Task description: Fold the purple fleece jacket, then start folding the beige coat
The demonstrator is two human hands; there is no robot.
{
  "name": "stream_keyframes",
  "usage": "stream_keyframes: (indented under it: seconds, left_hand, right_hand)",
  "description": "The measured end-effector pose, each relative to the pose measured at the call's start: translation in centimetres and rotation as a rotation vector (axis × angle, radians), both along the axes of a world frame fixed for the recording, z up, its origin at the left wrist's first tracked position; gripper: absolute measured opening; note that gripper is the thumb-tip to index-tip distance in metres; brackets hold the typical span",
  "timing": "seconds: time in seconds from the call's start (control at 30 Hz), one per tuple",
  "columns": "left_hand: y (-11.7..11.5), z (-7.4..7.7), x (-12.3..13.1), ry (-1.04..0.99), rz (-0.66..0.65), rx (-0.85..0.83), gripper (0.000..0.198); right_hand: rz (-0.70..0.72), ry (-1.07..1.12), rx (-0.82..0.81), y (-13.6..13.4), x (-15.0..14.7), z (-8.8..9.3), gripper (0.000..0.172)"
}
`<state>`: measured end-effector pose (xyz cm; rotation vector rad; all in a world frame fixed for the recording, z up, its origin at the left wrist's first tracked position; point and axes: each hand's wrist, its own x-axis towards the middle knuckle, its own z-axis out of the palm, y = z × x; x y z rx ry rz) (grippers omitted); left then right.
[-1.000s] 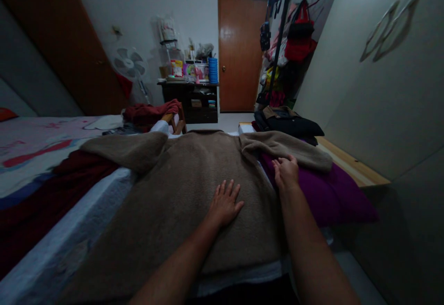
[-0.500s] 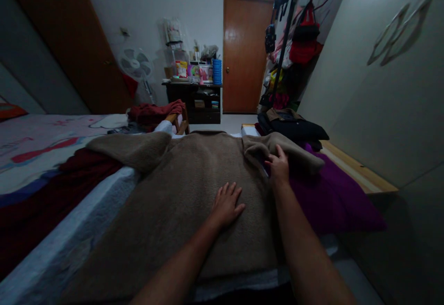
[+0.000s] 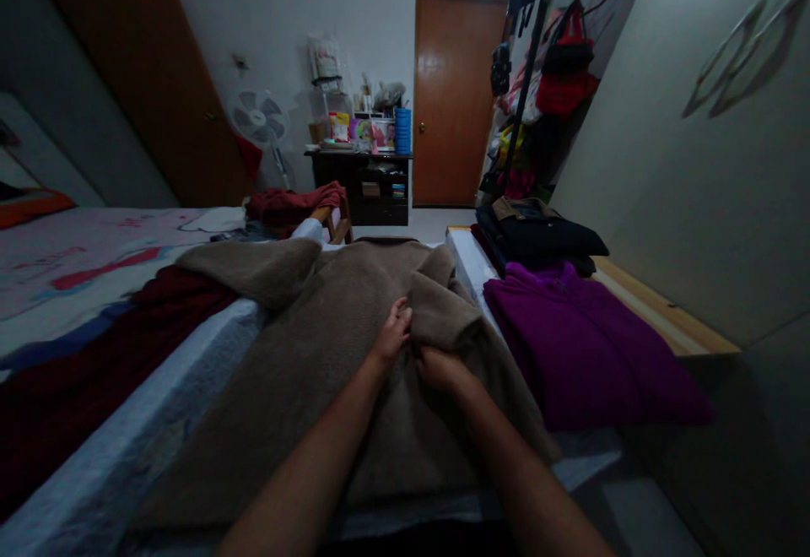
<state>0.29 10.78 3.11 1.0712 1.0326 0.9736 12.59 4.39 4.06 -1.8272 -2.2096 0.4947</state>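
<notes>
A brown fleece jacket point(image 3: 304, 397) lies spread out with its collar at the far end. Its left sleeve point(image 3: 259, 266) stretches out to the side over dark red cloth. The right sleeve point(image 3: 443, 312) is folded inward across the jacket body. My right hand point(image 3: 443, 369) is closed on this sleeve from below, its fingertips hidden under the fabric. Close beside it, my left hand point(image 3: 392, 333) has its fingers bent together at the sleeve's inner edge, gripping the cloth there.
Right of the jacket lies a folded purple garment point(image 3: 595, 354), with a stack of dark folded clothes point(image 3: 537, 236) behind it. Dark red cloth point(image 3: 126, 354) lies on the bed at left. A pale wardrobe point(image 3: 709, 202) stands along the right side.
My right hand has brought the right sleeve inward from over the purple garment onto the jacket body. My left hand, earlier flat on the jacket, has moved forward to the sleeve.
</notes>
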Motion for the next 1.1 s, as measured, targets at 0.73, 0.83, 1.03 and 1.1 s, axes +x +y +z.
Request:
stream_keyframes:
  seconds: [0.73,0.83,1.03,1.1]
  left_hand:
    - [0.5,-1.5,2.6,0.266,0.129,0.098,0.1]
    - [1.1,-0.9,1.7,0.187,0.2,0.032,0.083]
    - [3.3,1.6,-0.3,-0.004,0.273,0.037,0.076]
    - [4.0,3.1,-0.9,-0.092,0.266,0.072,0.078]
  right_hand:
    - [-0.37,-0.395,0.068,-6.4,7.3,4.1,0.05]
    - [-0.371,-0.397,0.017,-6.3,7.1,4.0,0.055]
    - [-0.303,-0.24,-0.139,-6.1,7.3,4.6,0.061]
    - [-0.275,-0.205,-0.19,-5.9,7.5,5.0,0.061]
